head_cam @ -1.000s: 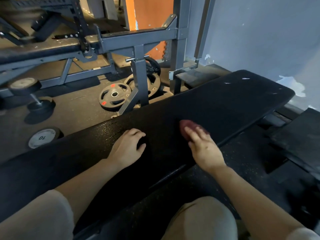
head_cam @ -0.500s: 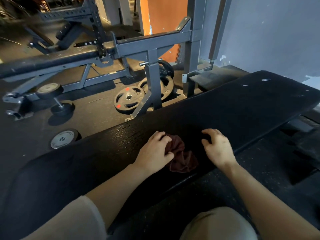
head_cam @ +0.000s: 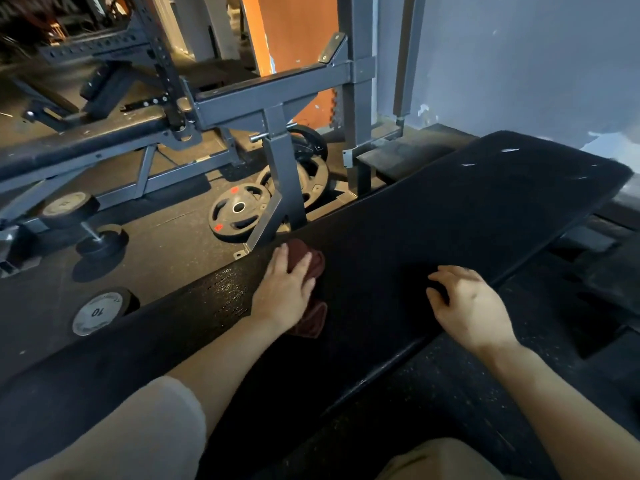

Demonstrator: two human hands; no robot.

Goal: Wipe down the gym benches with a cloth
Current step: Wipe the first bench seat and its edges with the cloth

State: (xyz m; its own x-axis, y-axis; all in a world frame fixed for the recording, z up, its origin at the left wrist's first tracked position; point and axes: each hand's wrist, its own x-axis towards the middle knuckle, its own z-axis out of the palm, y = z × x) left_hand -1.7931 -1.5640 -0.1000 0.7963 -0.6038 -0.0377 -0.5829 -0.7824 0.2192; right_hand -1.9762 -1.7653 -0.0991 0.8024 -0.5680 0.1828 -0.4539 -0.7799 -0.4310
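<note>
Two hands on the pad, both mine. Left hand (head_cam: 284, 292) lies flat on the dark red cloth (head_cam: 311, 265), fingers straight and spread a little, pressing it onto the black bench (head_cam: 467, 209) near the far edge of the pad. Cloth is bunched; part shows past my fingertips, another fold sticks out by the wrist on the near side. Right hand (head_cam: 467, 303) sits on the bench well to the right of the cloth, near the near edge, fingers loosely bent with tips on the pad, holding nothing. Bench pad runs diagonally from lower left to upper right, with a few pale scuffs near its far right end. A patch of pad just left of my left hand looks speckled and shiny; can't tell if wet or just worn. Past the far edge, on the floor: a weight plate (head_cam: 239, 211) with red marks lies flat beside the grey steel frame (head_cam: 277, 161), with a second plate behind the frame's post. Further left, a dumbbell marked 10 (head_cam: 98, 311) shows its round end close to the bench, and another dumbbell (head_cam: 83, 220) lies beyond it. Grey-blue wall (head_cam: 519, 64) at upper right, with an orange panel (head_cam: 294, 39) behind the frame. My light sleeves show at the bottom corners.
</note>
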